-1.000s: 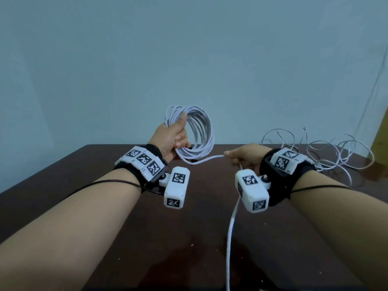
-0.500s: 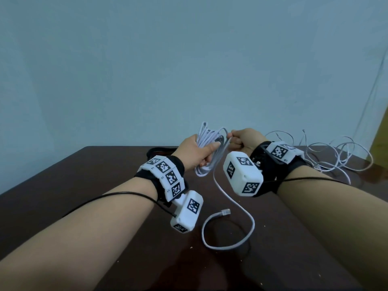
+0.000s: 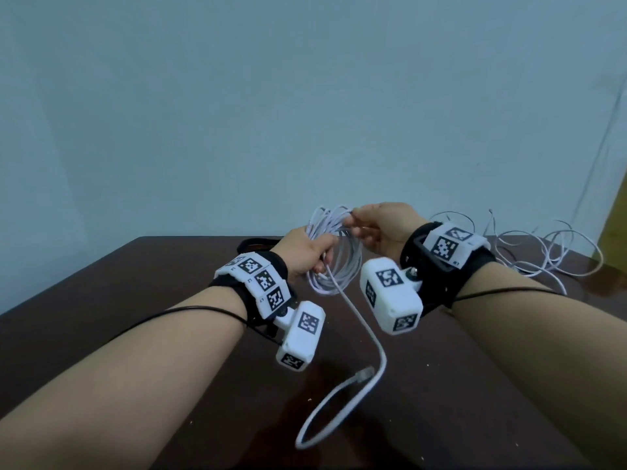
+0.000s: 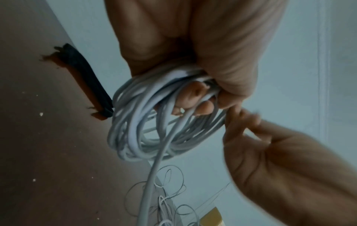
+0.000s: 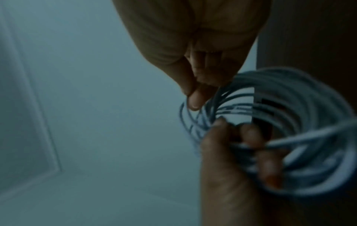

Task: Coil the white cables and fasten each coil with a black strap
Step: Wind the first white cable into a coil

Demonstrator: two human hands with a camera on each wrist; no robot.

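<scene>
My left hand (image 3: 310, 254) grips a coil of white cable (image 3: 342, 262) above the dark table, fingers curled through its loops (image 4: 154, 122). My right hand (image 3: 376, 228) pinches strands at the coil's top right edge, thumb and forefinger closed on them (image 5: 195, 100). The cable's free tail (image 3: 359, 323) hangs from the coil and curls on the table, ending in a clear plug (image 3: 364, 372). Black straps (image 3: 254, 245) lie at the table's far edge behind my left hand, also seen in the left wrist view as the black straps (image 4: 85, 76).
A loose tangle of thin white cables (image 3: 543, 252) sprawls over the far right of the dark wooden table (image 3: 135, 334). A pale blue wall rises behind it. A yellow object (image 3: 615, 212) stands at the right edge.
My right hand rose from the stretched cable to the coil's top, laying one more loop. The tail's plug came into view and curled on the table. Both hands shifted right.
</scene>
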